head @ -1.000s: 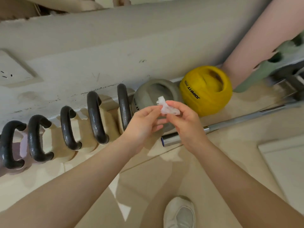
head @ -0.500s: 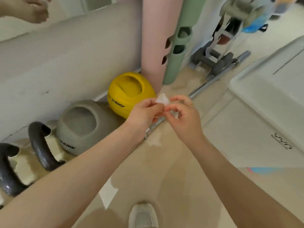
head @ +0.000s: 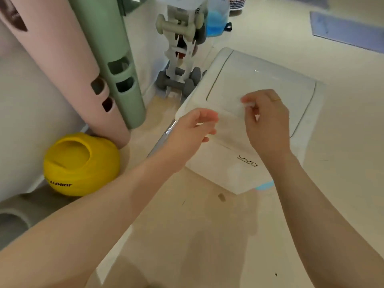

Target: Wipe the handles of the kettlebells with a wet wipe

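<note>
My right hand [head: 268,121] pinches a small crumpled white wet wipe [head: 248,104] between thumb and fingers, above the lid of a white bin [head: 270,80]. My left hand [head: 191,132] hovers just left of it with fingers loosely curled and nothing in them. A yellow soft kettlebell [head: 81,165] sits on the floor at the left by the wall. Part of a grey soft kettlebell [head: 14,221] shows at the far left edge. The row of black-handled kettlebells is out of view.
Pink [head: 62,65] and green [head: 112,59] rolled mats lean against the wall. A dumbbell rack [head: 180,59] stands behind the bin, with a metal bar [head: 164,138] lying on the floor beside it. A blue mat [head: 349,32] lies at the far right.
My view has swung right, away from the black-handled kettlebells to the white bin. My left hand has let go of the wipe; my right hand alone carries it over the bin lid.
</note>
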